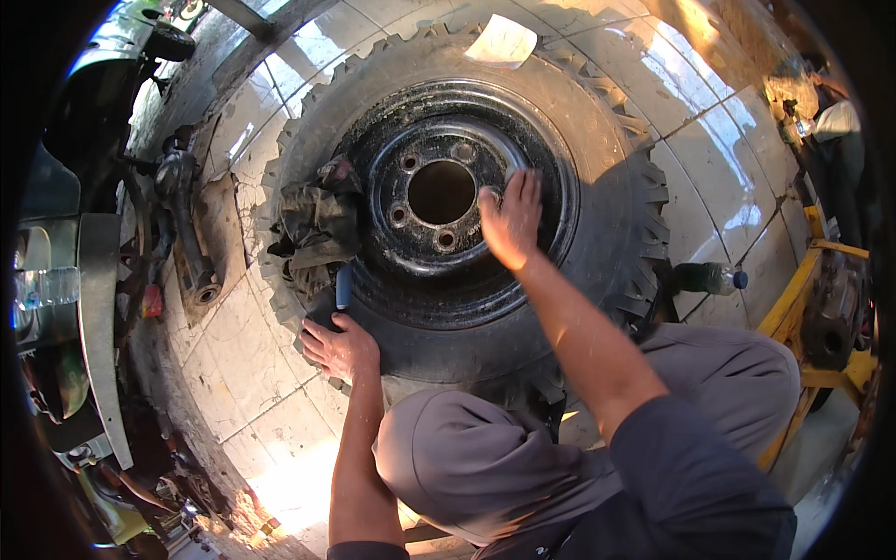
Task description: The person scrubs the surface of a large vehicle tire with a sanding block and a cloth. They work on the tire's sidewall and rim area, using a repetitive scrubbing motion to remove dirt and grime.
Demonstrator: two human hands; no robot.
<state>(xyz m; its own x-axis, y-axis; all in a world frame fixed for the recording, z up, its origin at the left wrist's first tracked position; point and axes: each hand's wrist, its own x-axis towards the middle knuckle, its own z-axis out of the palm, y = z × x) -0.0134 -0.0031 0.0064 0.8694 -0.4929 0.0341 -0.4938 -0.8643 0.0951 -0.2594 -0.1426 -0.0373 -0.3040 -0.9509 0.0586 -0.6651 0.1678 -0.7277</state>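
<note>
A large black tyre (611, 219) with chunky tread lies flat before me, mounted on a black steel wheel rim (425, 247) with a round centre hole and several bolt holes. My right hand (515, 217) rests on the rim just right of the hole, fingers extended over the metal; whether anything thin lies under them is hidden. My left hand (343, 347) is spread on the tyre's near-left edge, thumb apart. Close above it stands a blue cylindrical piece (343, 286), perhaps a handle. A crumpled dark cloth (319, 224) covers part of the tyre's left side.
A pale sheet (502, 42) lies on the tyre's far side. On the tiled floor (224, 392), rusty metal parts (191, 233) lie left. A bottle with a blue cap (714, 278) and a yellow metal frame (793, 299) are at right. Vehicle parts (98, 317) line the left edge.
</note>
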